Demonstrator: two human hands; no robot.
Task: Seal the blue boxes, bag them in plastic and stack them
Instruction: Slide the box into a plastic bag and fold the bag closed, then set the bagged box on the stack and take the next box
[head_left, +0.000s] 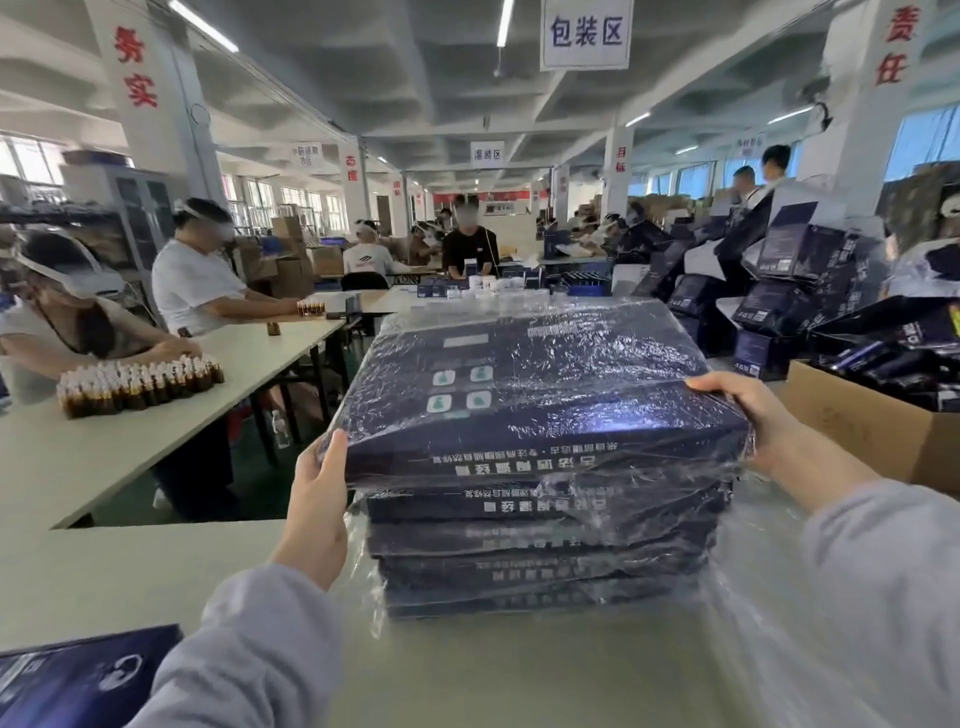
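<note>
Here, the top blue box (530, 395), wrapped in clear plastic, sits on a stack (540, 551) of four more bagged boxes on the pale counter (130, 582). The left hand (317, 499) grips its near left corner and the right hand (748, 410) its near right corner, fingers (711, 382) curled over the top edge, clamped on the box. Another blue box (78, 675), unwrapped, lies at the lower left; an open cardboard carton (872, 421) stands to the right.

Bright ceiling tubes (505, 23); plastic (597, 358) glares; edges warped.
</note>
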